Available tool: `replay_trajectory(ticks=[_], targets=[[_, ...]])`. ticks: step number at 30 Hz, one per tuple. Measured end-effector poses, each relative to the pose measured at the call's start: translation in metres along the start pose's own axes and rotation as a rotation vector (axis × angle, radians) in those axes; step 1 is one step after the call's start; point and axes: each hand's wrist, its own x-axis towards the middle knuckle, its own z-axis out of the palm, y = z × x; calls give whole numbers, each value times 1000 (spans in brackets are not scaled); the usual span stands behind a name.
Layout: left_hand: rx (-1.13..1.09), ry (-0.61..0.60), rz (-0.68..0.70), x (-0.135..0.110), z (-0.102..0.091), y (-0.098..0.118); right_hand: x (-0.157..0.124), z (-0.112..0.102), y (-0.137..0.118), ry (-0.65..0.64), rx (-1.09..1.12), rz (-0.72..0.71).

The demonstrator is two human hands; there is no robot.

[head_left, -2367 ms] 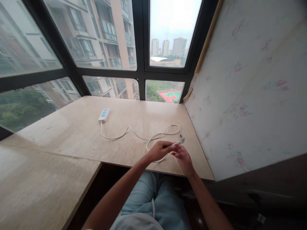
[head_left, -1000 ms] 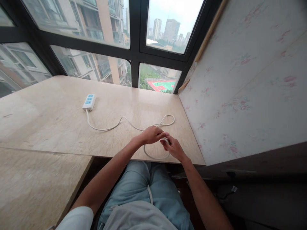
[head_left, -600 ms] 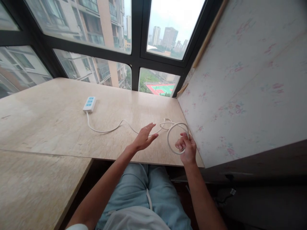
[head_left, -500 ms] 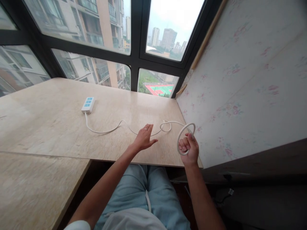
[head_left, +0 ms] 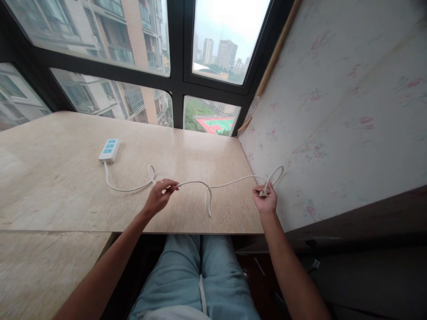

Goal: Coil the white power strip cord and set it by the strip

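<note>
- Left hand (head_left: 158, 198): fingers (head_left: 171, 182) pinch the white cord (head_left: 193, 182).
- Right hand (head_left: 266, 198), three o'clock from it: fingers grip looped cord.
- Power strip (head_left: 109, 151) on table (head_left: 196, 153), left hand's ten o'clock.

L hand (head_left: 159, 198) hides a bit of white cord (head_left: 194, 182), & R hand (head_left: 266, 203) covers part of its bunched loop, so the pale end there's too small to ID. Slots on power strip (head_left: 109, 150) are too tiny to make out, & distant bldgs (head_left: 227, 53) look hazy. View's near edge cuts off L forearm (head_left: 110, 255), R forearm (head_left: 287, 258) & trousers (head_left: 180, 278); dark tangle (head_left: 311, 244) low at R is too murky to tell.
</note>
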Motion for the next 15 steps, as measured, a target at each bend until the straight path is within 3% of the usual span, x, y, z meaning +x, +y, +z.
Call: replay_trajectory(ticks=[3,7,12,15], targets=[[-245,51,-187,2,-12,-2,4,-1,22,-17,-73,77],[-448,100,-290,1,3,-7,-10,-2,57,-123,-176,139],[-418,102,-329,-8,25,-15,-34,-8,88,-82,-157,241],[-275,182,-340,-13,26,-21,-42,-13,97,-86,-165,248]])
